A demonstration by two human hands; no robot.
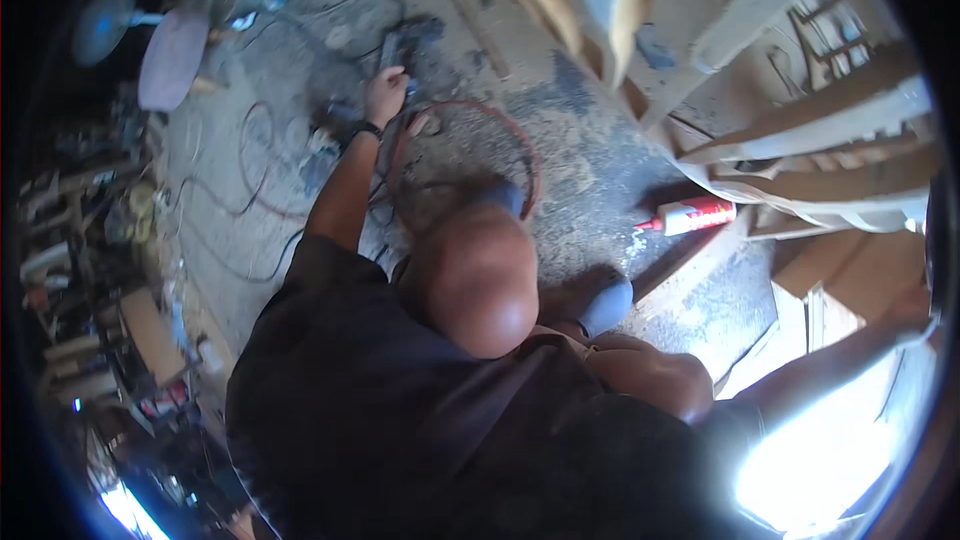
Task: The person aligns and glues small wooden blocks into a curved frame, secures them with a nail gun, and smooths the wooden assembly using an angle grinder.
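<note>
My left hand [385,92] reaches far out over the dusty concrete floor and is closed on the handle of a dark power tool [405,40] that lies there. A dark band sits on that wrist. A red hose [520,145] loops on the floor just right of the hand, and black cables trail to its left. My right forearm [840,360] stretches toward the right rim beside pale wooden boards [850,275]. Its hand is lost in shadow and glare at the edge. My bent knees [478,285] and grey shoes [605,302] fill the middle.
A white tube with a red label [692,214] lies on the floor by bare wooden chair frames [800,130] stacked at upper right. A fan [105,25] and a pinkish stool seat [172,58] stand at upper left. Clutter lines the left side.
</note>
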